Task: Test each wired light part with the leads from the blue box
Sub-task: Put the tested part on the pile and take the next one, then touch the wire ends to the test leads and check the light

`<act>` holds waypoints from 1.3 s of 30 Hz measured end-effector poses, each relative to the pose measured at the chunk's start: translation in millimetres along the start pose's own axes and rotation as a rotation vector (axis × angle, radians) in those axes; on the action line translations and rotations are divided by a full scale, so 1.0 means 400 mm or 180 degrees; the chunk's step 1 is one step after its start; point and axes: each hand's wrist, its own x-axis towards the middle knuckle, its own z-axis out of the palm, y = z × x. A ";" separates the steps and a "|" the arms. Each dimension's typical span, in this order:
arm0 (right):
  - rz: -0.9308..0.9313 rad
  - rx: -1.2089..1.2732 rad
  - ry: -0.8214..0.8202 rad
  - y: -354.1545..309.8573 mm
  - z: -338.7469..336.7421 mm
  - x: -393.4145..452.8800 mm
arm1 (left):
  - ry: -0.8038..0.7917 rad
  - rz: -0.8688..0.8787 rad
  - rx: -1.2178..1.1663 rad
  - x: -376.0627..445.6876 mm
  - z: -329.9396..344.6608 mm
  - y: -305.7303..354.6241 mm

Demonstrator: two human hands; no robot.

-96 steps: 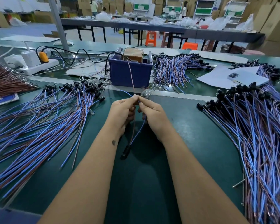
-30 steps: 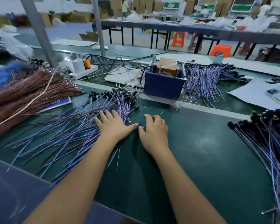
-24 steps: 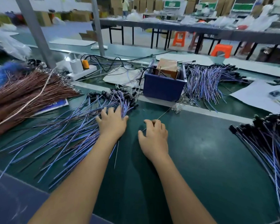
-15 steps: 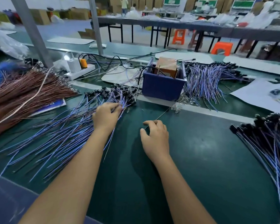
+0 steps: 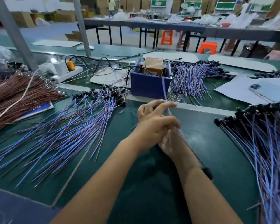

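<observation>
We observe both hands at the centre of the frame above the green table. The left hand lies across and over the right hand, its fingers curled around a blue-and-brown wired light part; motion blur prevents us from telling the exact pinch. The wire runs from the fingers down along the right forearm, and its black end sits beside the right wrist. The right hand is largely covered; we cannot tell how its fingers lie. The blue box stands just above the hands, centre frame, holding a brown block. Loose piles of wired parts lie at the left, at the right edge and right of the box. A brown wire bundle occupies the upper left, near a white power strip.
</observation>
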 end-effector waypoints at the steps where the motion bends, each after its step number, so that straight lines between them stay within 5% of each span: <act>1: 0.0024 0.0202 -0.0095 -0.008 -0.024 -0.003 | 0.0017 -0.0158 -0.0179 -0.013 0.029 0.008; 6: 0.0010 0.1173 -0.0322 -0.024 -0.031 -0.027 | 0.0571 -0.1115 -0.1112 -0.045 0.108 -0.003; 14: -0.1144 -0.0329 0.0051 0.012 -0.008 -0.022 | 0.1332 -0.2529 -0.3369 -0.036 0.102 -0.055; 21: -0.1570 -0.1427 0.0262 0.023 0.015 -0.003 | 0.1306 -0.2326 -0.3074 -0.021 0.111 -0.066; 26: -0.1651 -0.1903 0.0881 0.017 0.041 0.011 | 0.0983 -0.2263 -0.3129 0.014 0.119 -0.089; 33: -0.1523 -0.1422 0.0889 0.019 0.012 0.019 | 0.1095 -0.2215 -0.3384 0.006 0.124 -0.105; 39: -0.1304 -0.0874 0.0550 0.020 0.000 0.023 | 0.0839 -0.2363 -0.2747 0.012 0.138 -0.095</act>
